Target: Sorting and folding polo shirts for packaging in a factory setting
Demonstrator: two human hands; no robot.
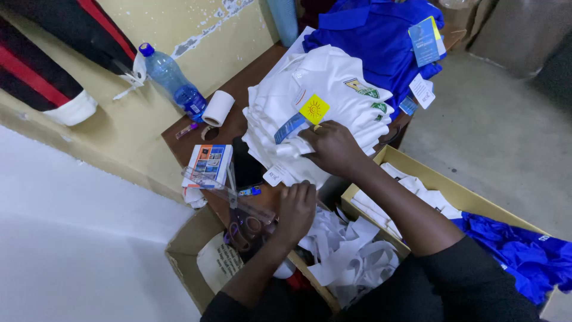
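A stack of folded white shirts (333,89) lies on a brown wooden table (244,89); the top shirt carries a yellow square tag (314,110) and a blue strip tag (290,127). My right hand (333,147) rests on the stack's near edge, fingers pinching the white fabric just below the yellow tag. My left hand (296,209) is curled at the table's front edge next to a small white tag (274,175), closed on something I cannot make out. A clear plastic ruler (229,194) and scissors with dark red handles (244,229) lie just left of that hand.
Blue shirts (381,36) with tags are piled behind the white ones. A water bottle (173,80), a white tape roll (218,108), a small box (208,162) and a black phone (246,164) sit on the table. Cardboard boxes (441,182) below hold white and blue garments and paper scraps.
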